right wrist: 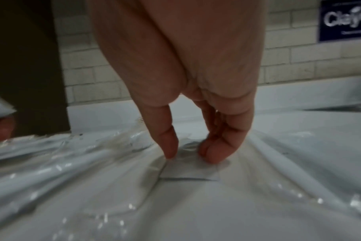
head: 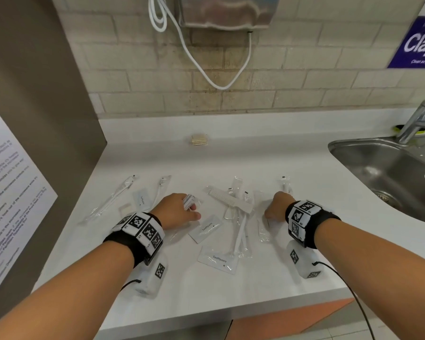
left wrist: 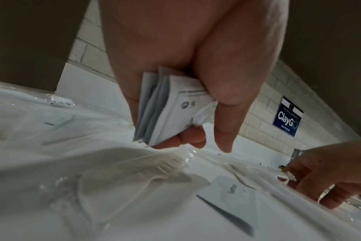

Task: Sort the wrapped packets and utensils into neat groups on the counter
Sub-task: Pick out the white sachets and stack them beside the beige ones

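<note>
My left hand (head: 190, 210) hovers low over the white counter (head: 280, 163), gripping a stack of white toothpaste packets (head: 189, 201) between thumb and fingers; the left wrist view shows the stack (left wrist: 171, 110) edge-on in that hand (left wrist: 206, 141). My right hand (head: 270, 213) is down on the counter to the right. Its thumb and fingertips (right wrist: 169, 146) pinch at the edge of a small flat packet (right wrist: 190, 172) among clear wrappers. Between the hands lie a wrapped comb (head: 228, 200), a wrapped toothbrush (head: 241, 231) and two loose toothpaste packets (head: 207, 228) (head: 219, 260).
Two wrapped toothbrushes (head: 113, 200) (head: 160, 190) and another toothpaste packet (head: 141, 200) lie at the left by a brown panel (head: 35, 119). A steel sink (head: 390, 173) with a faucet (head: 417, 121) is at the right. A toothpick bundle (head: 200, 139) sits near the tiled wall.
</note>
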A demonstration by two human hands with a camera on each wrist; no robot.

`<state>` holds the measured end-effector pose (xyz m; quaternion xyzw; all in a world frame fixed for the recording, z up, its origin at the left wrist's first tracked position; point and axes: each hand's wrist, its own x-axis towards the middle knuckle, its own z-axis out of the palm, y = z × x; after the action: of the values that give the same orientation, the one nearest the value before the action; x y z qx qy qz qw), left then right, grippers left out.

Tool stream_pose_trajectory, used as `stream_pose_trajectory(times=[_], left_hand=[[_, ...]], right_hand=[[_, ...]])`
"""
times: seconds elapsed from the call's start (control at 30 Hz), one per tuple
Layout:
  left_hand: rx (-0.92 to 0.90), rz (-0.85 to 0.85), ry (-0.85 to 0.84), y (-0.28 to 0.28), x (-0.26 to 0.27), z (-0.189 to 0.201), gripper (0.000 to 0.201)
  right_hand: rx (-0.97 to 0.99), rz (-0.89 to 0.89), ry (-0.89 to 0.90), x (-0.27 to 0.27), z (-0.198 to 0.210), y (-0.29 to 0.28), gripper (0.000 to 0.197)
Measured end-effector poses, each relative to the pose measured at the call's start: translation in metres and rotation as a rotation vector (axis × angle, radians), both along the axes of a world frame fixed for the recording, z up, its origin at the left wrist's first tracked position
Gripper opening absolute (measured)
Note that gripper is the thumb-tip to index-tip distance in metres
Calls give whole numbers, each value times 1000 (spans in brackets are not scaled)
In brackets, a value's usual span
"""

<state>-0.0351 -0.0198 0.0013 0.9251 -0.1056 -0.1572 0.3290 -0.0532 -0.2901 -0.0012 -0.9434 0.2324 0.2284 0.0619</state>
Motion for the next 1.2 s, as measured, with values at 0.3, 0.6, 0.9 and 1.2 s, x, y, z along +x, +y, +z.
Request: stream_pose_trajectory(times=[0.3,0.6,0.9,1.2], left_hand=[[-241,106,23,4,-2,6,20],[-300,143,22,5,-1,8,19],[-327,121,-26,-7,3,8,20],[-345,22,21,-43,7,12,22]], right_hand=[[107,27,34,4,-3,4,26],[153,88,-265,4,21,17,24],[453,511,-309,-31,3,90,18],[508,140,-557,-36,24,16,19]])
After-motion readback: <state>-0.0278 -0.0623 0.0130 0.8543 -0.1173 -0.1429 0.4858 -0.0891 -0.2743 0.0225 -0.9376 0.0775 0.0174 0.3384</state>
